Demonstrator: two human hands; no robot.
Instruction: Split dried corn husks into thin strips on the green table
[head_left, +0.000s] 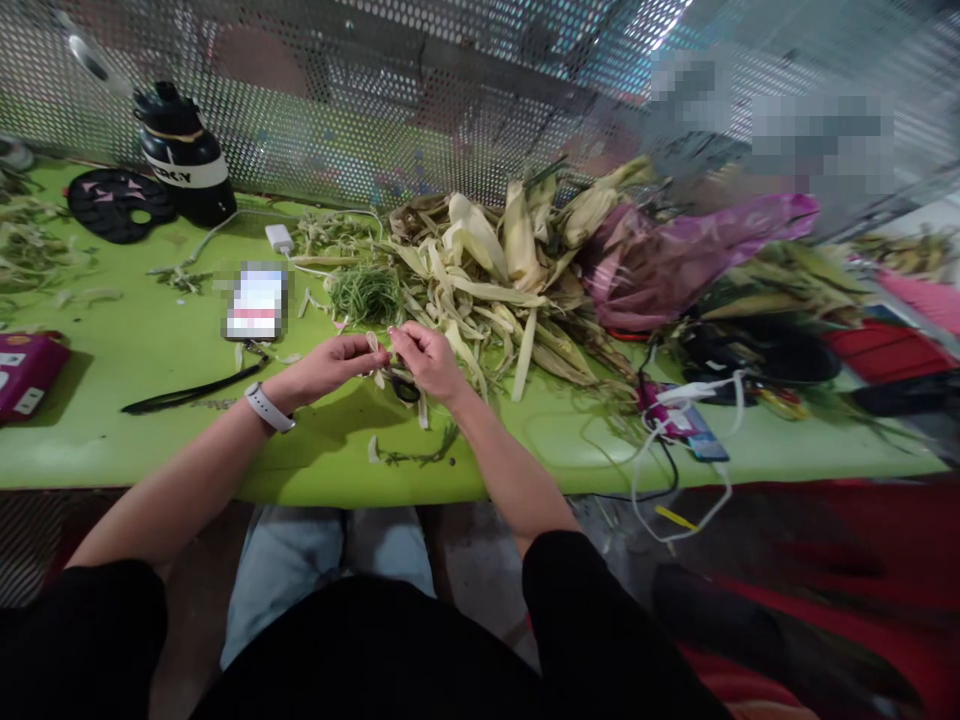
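Left hand (337, 362): we see thumb and fingers pinched together on a pale corn-husk strip (373, 344), over the front half of the desk (165, 450). Right hand (431, 362): fingers curled, tips together, right beside the left fingertips; we can't make out what's inside that pinch. Below the hands, a black looped handle (406, 390) shows, rest hidden. Lettering on the black bottle (187, 165) is partly out of sight; phone screen pixelated; right side blurred. Counts: one bottle, one phone (255, 305) left of the hands, one pink plastic bag (652, 265), one green strand bundle (365, 296), one big corn-husk pile (476, 245), husks too tangled for us to count.
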